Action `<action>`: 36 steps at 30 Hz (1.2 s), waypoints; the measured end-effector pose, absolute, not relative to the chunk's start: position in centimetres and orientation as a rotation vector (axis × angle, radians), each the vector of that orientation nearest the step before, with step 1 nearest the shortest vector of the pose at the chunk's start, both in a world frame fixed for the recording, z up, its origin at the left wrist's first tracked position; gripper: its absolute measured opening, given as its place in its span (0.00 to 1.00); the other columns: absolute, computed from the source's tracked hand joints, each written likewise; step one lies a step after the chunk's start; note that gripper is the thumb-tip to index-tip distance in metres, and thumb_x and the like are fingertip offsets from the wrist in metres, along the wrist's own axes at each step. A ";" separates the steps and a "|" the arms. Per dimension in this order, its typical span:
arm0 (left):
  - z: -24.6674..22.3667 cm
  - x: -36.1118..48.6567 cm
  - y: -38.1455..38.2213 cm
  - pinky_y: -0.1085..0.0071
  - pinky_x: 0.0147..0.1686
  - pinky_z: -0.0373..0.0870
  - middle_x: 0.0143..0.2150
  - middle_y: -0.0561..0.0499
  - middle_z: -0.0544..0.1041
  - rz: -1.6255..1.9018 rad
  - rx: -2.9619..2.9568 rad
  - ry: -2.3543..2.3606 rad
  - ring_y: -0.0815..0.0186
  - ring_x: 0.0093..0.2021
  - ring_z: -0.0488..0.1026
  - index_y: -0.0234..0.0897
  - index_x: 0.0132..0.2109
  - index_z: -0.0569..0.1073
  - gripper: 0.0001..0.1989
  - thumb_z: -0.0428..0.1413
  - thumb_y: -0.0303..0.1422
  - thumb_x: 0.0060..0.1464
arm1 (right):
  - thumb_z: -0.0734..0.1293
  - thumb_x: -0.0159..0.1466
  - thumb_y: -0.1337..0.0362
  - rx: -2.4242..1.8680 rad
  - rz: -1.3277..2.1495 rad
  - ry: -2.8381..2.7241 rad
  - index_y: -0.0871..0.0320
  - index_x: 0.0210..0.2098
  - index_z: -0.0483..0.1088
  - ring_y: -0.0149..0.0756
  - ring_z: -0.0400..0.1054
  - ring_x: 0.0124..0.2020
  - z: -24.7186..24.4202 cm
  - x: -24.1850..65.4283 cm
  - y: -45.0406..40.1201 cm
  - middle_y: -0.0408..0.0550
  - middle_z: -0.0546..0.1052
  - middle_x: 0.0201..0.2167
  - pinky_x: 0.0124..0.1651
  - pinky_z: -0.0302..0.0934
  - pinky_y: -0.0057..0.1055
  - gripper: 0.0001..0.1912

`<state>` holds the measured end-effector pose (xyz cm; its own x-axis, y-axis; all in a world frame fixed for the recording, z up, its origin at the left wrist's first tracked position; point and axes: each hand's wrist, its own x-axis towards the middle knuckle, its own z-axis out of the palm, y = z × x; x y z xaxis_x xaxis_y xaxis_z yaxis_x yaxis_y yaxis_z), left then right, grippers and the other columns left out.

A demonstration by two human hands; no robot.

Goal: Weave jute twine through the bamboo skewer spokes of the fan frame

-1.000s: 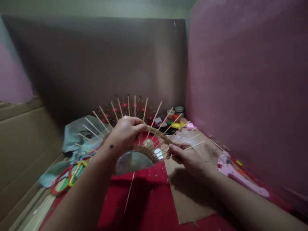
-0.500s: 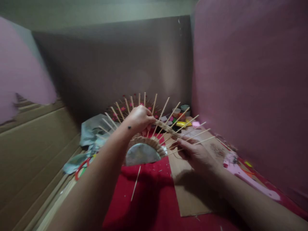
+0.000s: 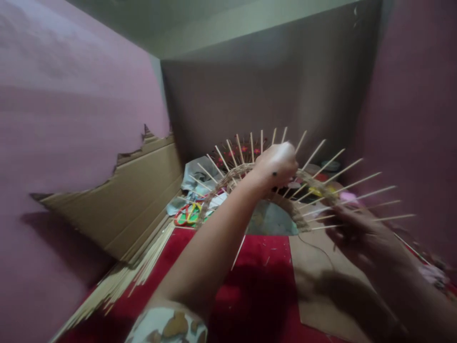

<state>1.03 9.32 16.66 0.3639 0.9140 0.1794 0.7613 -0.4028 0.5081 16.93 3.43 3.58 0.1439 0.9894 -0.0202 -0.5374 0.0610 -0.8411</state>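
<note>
L hand (image 3: 277,164) gripped the woven band (image 3: 316,184); R hand (image 3: 360,233) was by it, grip unclear (blur). Light, even tension prob. suited the sticks (image 3: 314,154) best.

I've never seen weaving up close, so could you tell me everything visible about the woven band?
The woven band is a slim, straw-coloured arch that looks like plant fibre. Thin, pale sticks cross it, fanning outward with bare ends. It curves above the red surface; its exact tilt is unclear. The left hand grips it near the top, hiding that part; the right hand is at its right side, too blurred to judge the hold.
</note>
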 end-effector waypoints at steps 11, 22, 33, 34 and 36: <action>11.2 -4.6 9.9 0.78 0.15 0.57 0.17 0.53 0.69 0.816 2.151 1.523 0.74 0.14 0.61 0.30 0.34 0.73 0.10 0.51 0.32 0.50 | 0.69 0.54 0.57 -0.733 1.548 -0.899 0.60 0.26 0.68 0.23 0.47 0.17 -1.3 12.5 3.4 0.42 0.63 0.20 0.18 0.36 0.27 0.12; 13.0 -1.3 5.3 0.78 0.14 0.57 0.15 0.55 0.68 0.364 2.333 1.293 0.73 0.13 0.63 0.34 0.37 0.75 0.12 0.49 0.35 0.53 | 0.66 0.57 0.58 -0.667 1.499 -1.054 0.59 0.25 0.66 0.22 0.43 0.17 1.1 12.6 1.7 0.37 0.61 0.17 0.20 0.36 0.26 0.11; 13.6 -2.1 5.3 0.79 0.12 0.53 0.11 0.57 0.63 0.311 2.218 1.263 0.75 0.10 0.57 0.35 0.30 0.73 0.11 0.51 0.37 0.52 | 0.72 0.49 0.66 -0.667 1.526 -1.375 0.56 0.40 0.74 0.26 0.59 0.26 2.6 14.5 2.1 0.40 0.71 0.26 0.29 0.52 0.26 0.17; 13.8 -2.3 5.1 0.79 0.12 0.52 0.11 0.57 0.63 0.334 2.209 1.263 0.75 0.11 0.57 0.35 0.30 0.73 0.11 0.51 0.37 0.52 | 0.73 0.47 0.67 -0.650 1.553 -1.460 0.56 0.40 0.73 0.28 0.60 0.28 2.9 15.1 2.3 0.41 0.72 0.28 0.31 0.54 0.27 0.19; 14.0 -2.6 4.9 0.79 0.12 0.52 0.11 0.57 0.62 0.369 2.186 1.268 0.76 0.11 0.56 0.35 0.29 0.73 0.11 0.51 0.36 0.52 | 0.72 0.47 0.68 -0.679 1.551 -1.584 0.56 0.39 0.73 0.29 0.62 0.30 3.5 16.1 2.8 0.42 0.74 0.31 0.33 0.55 0.28 0.19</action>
